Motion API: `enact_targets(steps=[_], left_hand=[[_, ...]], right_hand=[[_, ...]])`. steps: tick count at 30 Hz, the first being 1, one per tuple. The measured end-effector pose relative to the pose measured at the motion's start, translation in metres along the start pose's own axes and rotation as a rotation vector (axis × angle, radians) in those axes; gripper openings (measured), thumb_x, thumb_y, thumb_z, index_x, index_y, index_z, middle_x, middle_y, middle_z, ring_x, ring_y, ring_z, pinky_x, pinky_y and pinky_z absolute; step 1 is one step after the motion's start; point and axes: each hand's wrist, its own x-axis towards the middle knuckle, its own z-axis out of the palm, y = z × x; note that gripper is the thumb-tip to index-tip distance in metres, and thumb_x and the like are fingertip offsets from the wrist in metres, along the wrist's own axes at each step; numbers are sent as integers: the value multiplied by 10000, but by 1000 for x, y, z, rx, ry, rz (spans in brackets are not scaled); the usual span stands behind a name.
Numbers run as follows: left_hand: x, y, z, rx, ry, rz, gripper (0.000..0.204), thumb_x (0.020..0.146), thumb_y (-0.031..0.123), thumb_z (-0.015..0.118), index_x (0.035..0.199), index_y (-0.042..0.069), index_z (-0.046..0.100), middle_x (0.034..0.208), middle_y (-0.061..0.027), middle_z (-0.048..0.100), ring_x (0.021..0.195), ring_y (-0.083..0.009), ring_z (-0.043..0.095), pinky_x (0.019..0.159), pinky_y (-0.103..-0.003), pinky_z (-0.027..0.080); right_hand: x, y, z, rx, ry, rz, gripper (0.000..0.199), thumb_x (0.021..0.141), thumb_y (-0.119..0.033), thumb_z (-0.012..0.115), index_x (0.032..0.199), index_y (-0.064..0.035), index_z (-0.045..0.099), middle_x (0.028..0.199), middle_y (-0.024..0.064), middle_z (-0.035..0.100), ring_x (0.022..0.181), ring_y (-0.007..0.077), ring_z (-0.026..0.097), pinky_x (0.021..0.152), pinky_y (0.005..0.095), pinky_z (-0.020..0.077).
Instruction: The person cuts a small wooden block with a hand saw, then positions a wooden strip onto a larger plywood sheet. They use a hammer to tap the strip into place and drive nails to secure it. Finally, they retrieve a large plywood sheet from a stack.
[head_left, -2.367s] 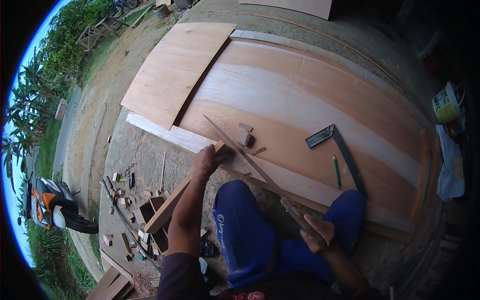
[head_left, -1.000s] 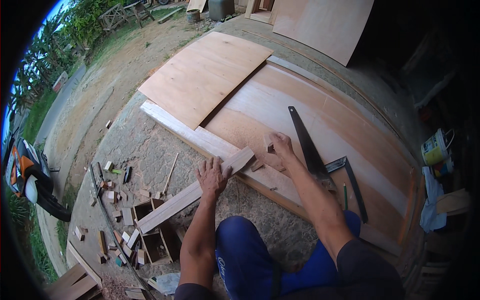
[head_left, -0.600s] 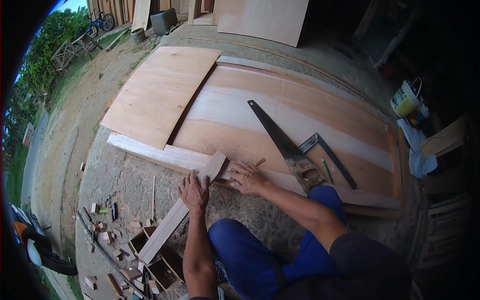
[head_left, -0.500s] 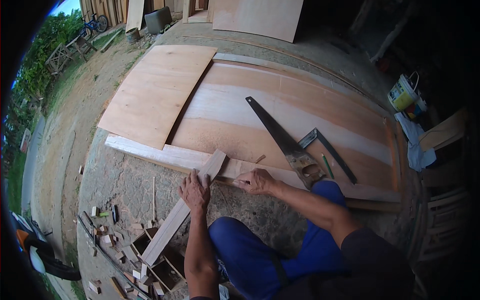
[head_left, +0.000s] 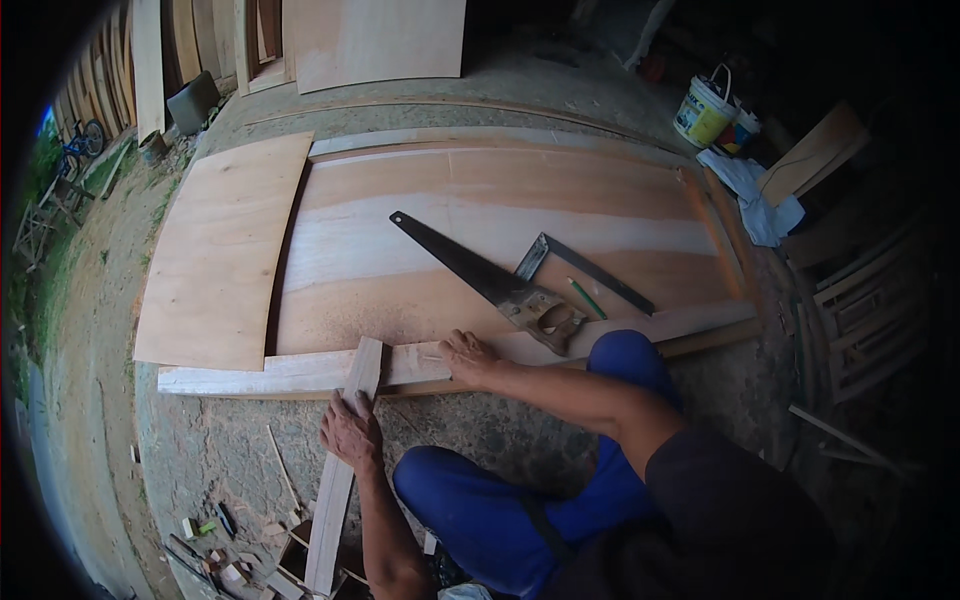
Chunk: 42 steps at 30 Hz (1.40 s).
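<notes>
Here we are at the low work: the left hand lies over the long, pale, straight-edged wooden plank, fingers draped across its upper face. Whether that grip closes round the edges, I cannot tell. The plank slants, its far end resting across the pale wooden rail along the near side of the broad, reddish-brown wooden panel; its near end runs down above an open wooden box, contact there unclear.

Over to the right hand! It's on the rail just to the right of the plank's end, fingers bent and bunched close; I cannot tell whether anything is pinched beneath them.

And the tools? All lying on the panel: the dark-bladed handsaw with a brown wooden handle, handle toward the person, then the dark metal try square beside it, and a slim green pencil near the square. Sawdust lies scattered just beyond the plank's end.

My reading of the step: the left is steadying the plank while the right tends the rail beside it, saw laid aside. The next move, I'd judge, calls for a firm left hold and the plank's end sitting flat, with the right fingers clear of it.
</notes>
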Motion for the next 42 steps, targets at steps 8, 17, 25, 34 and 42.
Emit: enact_targets(steps=[8,17,25,34,42], left_hand=[[-2,8,0,66,2,32,578,987,497,522,1384,80,577,1228,-146,672,1191,-339,582,1025,-493,386],[-11,-25,7,30,-166,208,937,820,461,724,1587,122,307,1545,-232,407,1398,-440,388,1154,-553,286],[-26,-32,-60,265,-253,-59,983,780,291,794,1603,198,265,1672,-174,186,1521,-416,210,1201,-616,201],[-78,-115,-49,123,-280,-77,721,859,23,524,1547,141,341,1489,-262,446,1328,-456,478,1075,-517,426],[-32,-35,-98,-438,-322,-174,479,898,338,692,1314,112,615,1055,-173,727,978,-317,713,866,-426,536]], right_hand=[[-9,18,-183,20,15,-422,257,950,-294,584,1033,-64,665,833,217,706,787,396,713,675,525,557],[-134,213,-90,288,613,372,215,916,-148,607,1118,-78,634,1064,138,670,1043,361,638,899,449,515],[-109,192,-52,416,623,-30,295,905,-11,574,1187,-23,659,1117,169,668,1073,365,634,915,430,517],[16,99,-57,560,283,-503,224,937,-77,606,1139,-26,688,1066,171,692,965,357,683,836,420,554],[-1,-24,-97,1167,-132,-102,431,979,-220,651,1325,29,587,1141,182,693,1000,237,688,844,337,553]])
